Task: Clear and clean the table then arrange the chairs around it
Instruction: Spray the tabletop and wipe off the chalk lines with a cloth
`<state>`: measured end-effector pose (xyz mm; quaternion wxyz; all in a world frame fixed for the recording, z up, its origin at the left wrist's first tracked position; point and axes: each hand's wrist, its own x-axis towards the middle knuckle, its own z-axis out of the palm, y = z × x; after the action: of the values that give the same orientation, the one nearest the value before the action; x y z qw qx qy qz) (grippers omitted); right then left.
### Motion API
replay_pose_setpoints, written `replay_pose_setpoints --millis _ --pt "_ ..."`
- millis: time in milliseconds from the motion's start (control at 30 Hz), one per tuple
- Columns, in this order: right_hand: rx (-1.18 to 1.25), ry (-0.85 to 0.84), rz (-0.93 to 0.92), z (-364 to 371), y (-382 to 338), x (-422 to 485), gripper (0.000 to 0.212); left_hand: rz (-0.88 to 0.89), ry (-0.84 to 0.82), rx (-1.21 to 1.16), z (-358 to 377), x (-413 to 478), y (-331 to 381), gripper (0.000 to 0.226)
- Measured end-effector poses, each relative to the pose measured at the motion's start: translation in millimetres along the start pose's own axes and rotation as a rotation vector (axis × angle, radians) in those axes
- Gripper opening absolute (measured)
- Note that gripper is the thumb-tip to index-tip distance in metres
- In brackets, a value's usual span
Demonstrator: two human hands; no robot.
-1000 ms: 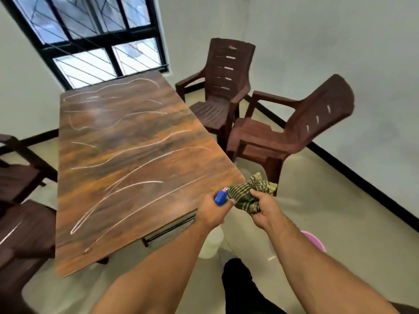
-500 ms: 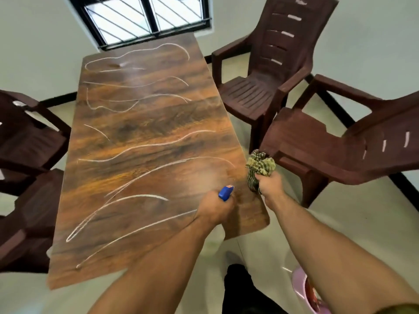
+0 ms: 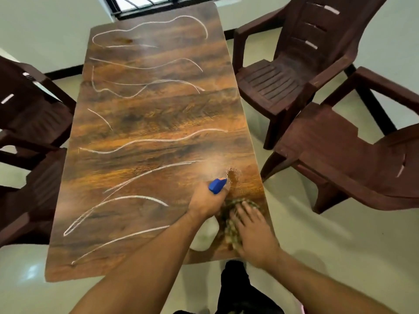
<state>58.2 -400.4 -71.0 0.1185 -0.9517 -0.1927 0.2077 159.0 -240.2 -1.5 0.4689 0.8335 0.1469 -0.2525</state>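
Along the left edge, two chairs point(image 3: 29, 114) are cut off by the frame. Table point(image 3: 147, 123) centre, white streaks point(image 3: 140, 198) across it. Left hand point(image 3: 205, 201) curled round spray bottle point(image 3: 217, 186); only its blue nozzle and some white body show. Checked cloth point(image 3: 227, 225) on the table's near right corner, blurred, mostly under right hand point(image 3: 255, 234), fingers spread flat on it. Right side: two more chairs point(image 3: 340, 155).

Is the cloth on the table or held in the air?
On the table: the right hand presses the cloth onto its near right corner, beside the left hand gripping the bottle.
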Motion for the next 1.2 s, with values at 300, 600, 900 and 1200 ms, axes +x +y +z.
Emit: replay_pose_setpoints --millis 300,600,900,1200 --pt "-0.169 0.058 0.294 -81 71 139 0.073 0.002 0.000 -0.018 -8 19 10 0.020" --pt "-0.159 -0.098 -0.432 -72 61 127 0.065 0.032 0.048 -0.088 -14 30 18 0.014" --pt "-0.016 0.132 0.110 -62 5 153 0.068 0.047 0.096 -0.064 -19 20 9 0.022" --pt "0.046 0.209 0.464 -26 37 47 0.073 0.055 0.028 0.055 -8 -14 -12 0.031"
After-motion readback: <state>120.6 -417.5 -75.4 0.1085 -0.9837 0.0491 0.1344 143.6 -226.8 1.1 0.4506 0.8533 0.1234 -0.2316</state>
